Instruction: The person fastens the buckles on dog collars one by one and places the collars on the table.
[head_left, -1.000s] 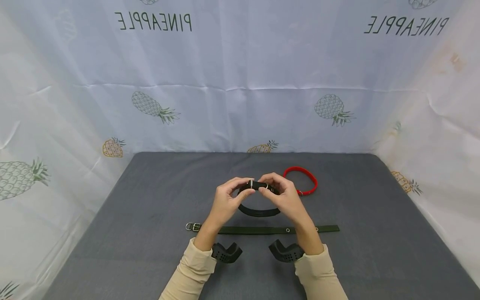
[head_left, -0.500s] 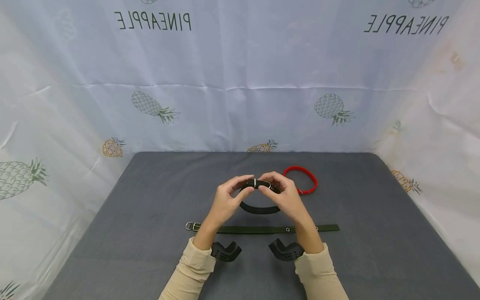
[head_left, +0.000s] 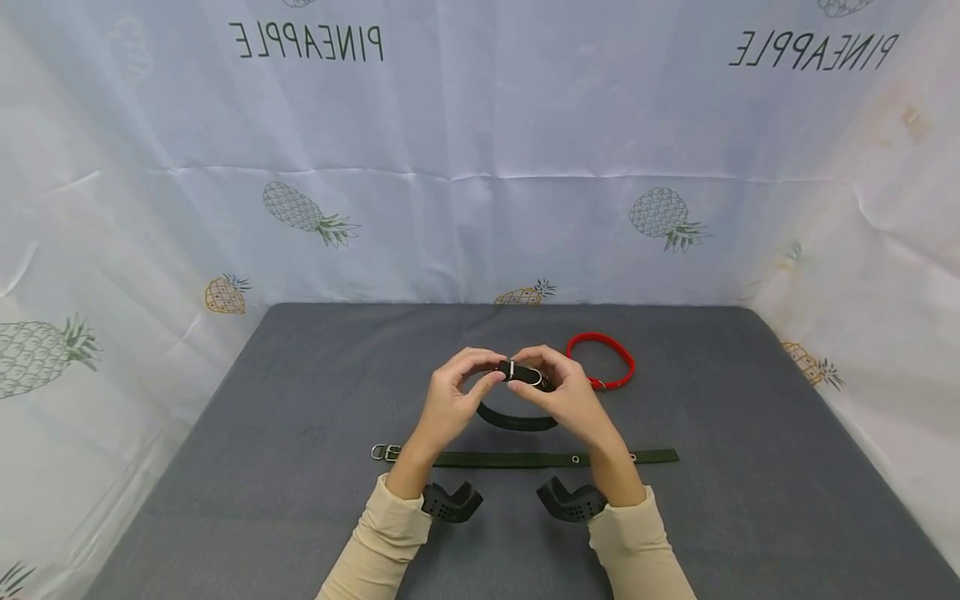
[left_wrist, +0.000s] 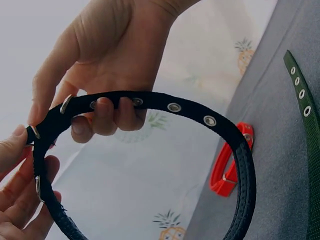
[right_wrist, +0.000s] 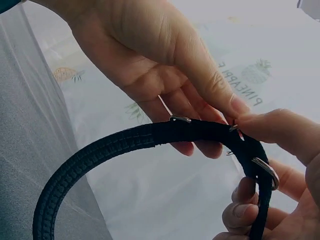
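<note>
Two hands are working the black collar [head_left: 517, 417] above the grey mat, just behind the green strap [head_left: 525, 459], with the red collar [head_left: 602, 361] lying farther back and right. From the head view, the left hand [head_left: 450, 400] and right hand [head_left: 570, 398] are both pinching the buckle end. At the left wrist, fingers [left_wrist: 102, 117] are curling over the eyelet strap [left_wrist: 175, 106]. At the right wrist, fingertips [right_wrist: 240, 200] are pinching beside the buckle [right_wrist: 265, 170]; keeping the strap end flat while feeding it should help.
</note>
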